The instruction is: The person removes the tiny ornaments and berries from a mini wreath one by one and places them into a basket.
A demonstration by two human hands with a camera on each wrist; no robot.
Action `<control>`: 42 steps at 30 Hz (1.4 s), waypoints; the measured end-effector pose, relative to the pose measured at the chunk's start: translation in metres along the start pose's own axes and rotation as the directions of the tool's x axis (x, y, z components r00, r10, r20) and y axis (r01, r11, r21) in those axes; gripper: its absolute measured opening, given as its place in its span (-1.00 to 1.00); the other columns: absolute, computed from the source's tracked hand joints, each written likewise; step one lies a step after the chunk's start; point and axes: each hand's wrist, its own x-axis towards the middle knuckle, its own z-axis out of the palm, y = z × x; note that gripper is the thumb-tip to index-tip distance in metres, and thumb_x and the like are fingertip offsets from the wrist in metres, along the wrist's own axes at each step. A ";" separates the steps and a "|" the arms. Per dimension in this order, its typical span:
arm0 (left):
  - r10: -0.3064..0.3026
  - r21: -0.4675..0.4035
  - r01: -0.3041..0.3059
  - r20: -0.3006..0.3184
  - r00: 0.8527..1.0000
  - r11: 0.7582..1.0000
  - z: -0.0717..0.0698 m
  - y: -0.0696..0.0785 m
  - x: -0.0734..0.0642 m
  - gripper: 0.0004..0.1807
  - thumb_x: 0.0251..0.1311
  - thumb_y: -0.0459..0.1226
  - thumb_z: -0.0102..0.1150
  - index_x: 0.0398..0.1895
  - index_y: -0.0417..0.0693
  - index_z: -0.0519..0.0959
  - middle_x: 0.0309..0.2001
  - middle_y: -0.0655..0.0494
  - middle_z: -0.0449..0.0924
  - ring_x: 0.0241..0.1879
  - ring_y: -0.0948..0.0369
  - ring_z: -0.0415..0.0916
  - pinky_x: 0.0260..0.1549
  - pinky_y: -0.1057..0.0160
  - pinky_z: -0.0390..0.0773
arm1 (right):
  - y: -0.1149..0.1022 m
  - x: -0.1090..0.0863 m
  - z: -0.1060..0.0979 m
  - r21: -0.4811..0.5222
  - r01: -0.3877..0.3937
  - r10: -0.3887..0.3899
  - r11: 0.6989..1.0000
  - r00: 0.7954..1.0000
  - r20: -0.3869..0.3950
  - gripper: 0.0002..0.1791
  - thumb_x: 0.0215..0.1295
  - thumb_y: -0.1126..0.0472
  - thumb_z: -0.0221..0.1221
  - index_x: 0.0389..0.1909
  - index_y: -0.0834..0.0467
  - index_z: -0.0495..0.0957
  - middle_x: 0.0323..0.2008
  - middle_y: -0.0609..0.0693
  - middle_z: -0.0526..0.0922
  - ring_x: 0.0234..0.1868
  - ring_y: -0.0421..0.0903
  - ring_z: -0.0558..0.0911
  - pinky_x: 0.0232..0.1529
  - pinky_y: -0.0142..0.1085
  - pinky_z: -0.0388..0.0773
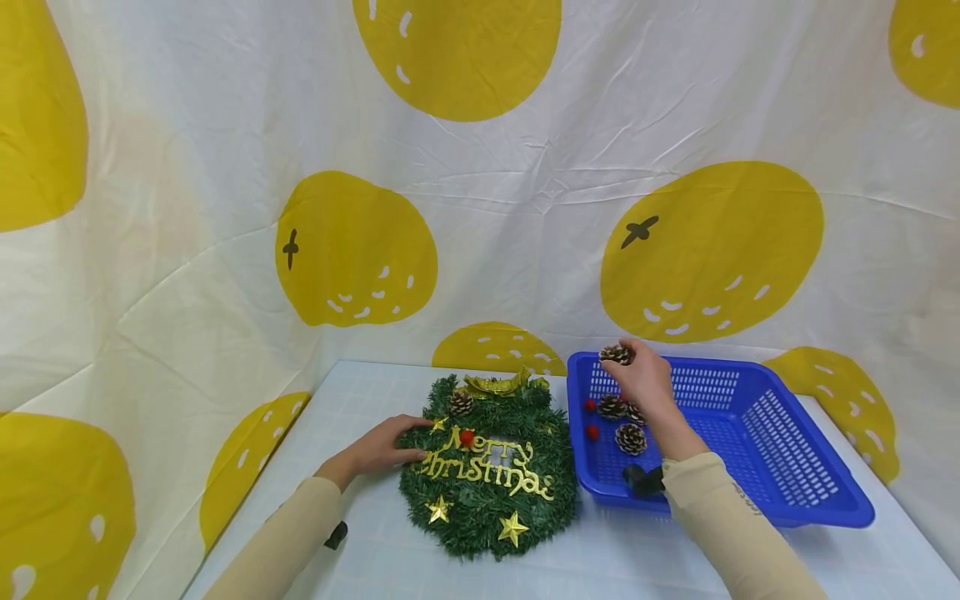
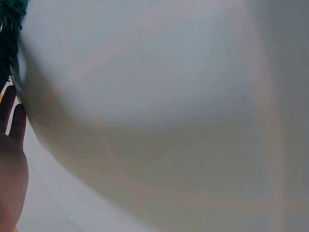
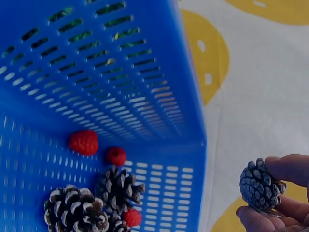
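Note:
A green wreath (image 1: 491, 521) lies on the table, with gold "Merry Christmas" lettering (image 1: 480, 475), gold stars, a gold bow, a pine cone (image 1: 461, 403) and a red berry (image 1: 467, 437) on it. My left hand (image 1: 378, 447) rests at the wreath's left edge with its fingers extended over the greenery; in the left wrist view only part of that hand (image 2: 12, 169) shows. Above the back left of the blue basket (image 1: 795, 508), my right hand (image 1: 647, 379) pinches a pine cone (image 3: 260, 186) between thumb and fingers.
Inside the basket's left end lie several pine cones (image 1: 631, 439) and red berries (image 3: 84, 142). The basket stands just right of the wreath on the pale table (image 1: 367, 533). A white curtain (image 1: 495, 208) with yellow fruit prints hangs behind.

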 end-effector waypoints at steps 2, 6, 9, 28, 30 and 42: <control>0.005 0.003 -0.005 -0.001 1.000 1.000 0.000 0.000 0.000 -0.33 0.28 0.08 0.20 0.36 -0.04 0.39 0.30 -0.08 0.39 0.32 -0.10 0.29 0.27 -0.19 0.26 | 0.002 0.001 -0.001 0.001 -0.006 0.006 1.000 1.000 -0.001 -0.30 0.36 0.09 0.17 0.41 0.32 0.23 0.16 0.36 0.48 0.07 0.28 0.49 0.03 0.13 0.47; 0.008 0.008 -0.008 0.002 1.000 1.000 0.000 0.000 0.000 -0.34 0.29 0.06 0.20 0.36 -0.05 0.39 0.30 -0.08 0.39 0.32 -0.10 0.28 0.28 -0.18 0.26 | 0.005 0.002 -0.003 -0.003 -0.026 0.026 1.000 1.000 0.007 -0.30 0.37 0.09 0.16 0.42 0.33 0.22 0.20 0.37 0.44 0.16 0.31 0.43 0.12 0.16 0.42; 0.005 0.010 -0.005 0.003 1.000 1.000 0.000 0.000 -0.001 -0.35 0.29 0.05 0.20 0.36 -0.05 0.39 0.30 -0.08 0.39 0.32 -0.09 0.28 0.28 -0.17 0.26 | 0.008 0.002 -0.003 -0.011 -0.040 0.041 0.999 0.999 0.010 -0.29 0.37 0.09 0.16 0.42 0.33 0.20 0.23 0.37 0.41 0.20 0.32 0.40 0.15 0.16 0.39; 0.003 0.015 -0.003 -0.003 1.000 1.000 -0.001 0.001 0.000 -0.33 0.28 0.09 0.18 0.37 -0.02 0.39 0.30 -0.08 0.39 0.32 -0.10 0.28 0.27 -0.19 0.27 | 0.030 0.012 -0.002 -0.020 -0.106 0.106 0.994 0.994 0.019 -0.30 0.34 0.07 0.19 0.36 0.39 0.27 0.27 0.39 0.37 0.22 0.36 0.36 0.17 0.18 0.39; 0.000 0.016 0.000 -0.003 1.000 1.000 -0.001 0.002 0.000 -0.33 0.28 0.09 0.19 0.36 -0.02 0.39 0.30 -0.07 0.39 0.32 -0.10 0.28 0.27 -0.19 0.26 | 0.033 0.014 0.000 -0.026 -0.115 0.115 0.993 0.993 0.009 -0.30 0.34 0.07 0.19 0.35 0.40 0.28 0.27 0.40 0.37 0.23 0.37 0.36 0.19 0.18 0.36; 0.001 0.008 -0.001 0.001 1.000 1.000 -0.002 0.003 0.000 -0.33 0.28 0.07 0.20 0.36 -0.04 0.39 0.31 -0.07 0.39 0.32 -0.09 0.28 0.29 -0.17 0.25 | 0.048 0.015 0.004 -0.077 -0.169 0.170 0.983 0.985 0.005 -0.33 0.29 0.08 0.22 0.23 0.49 0.34 0.18 0.46 0.41 0.16 0.41 0.39 0.14 0.17 0.39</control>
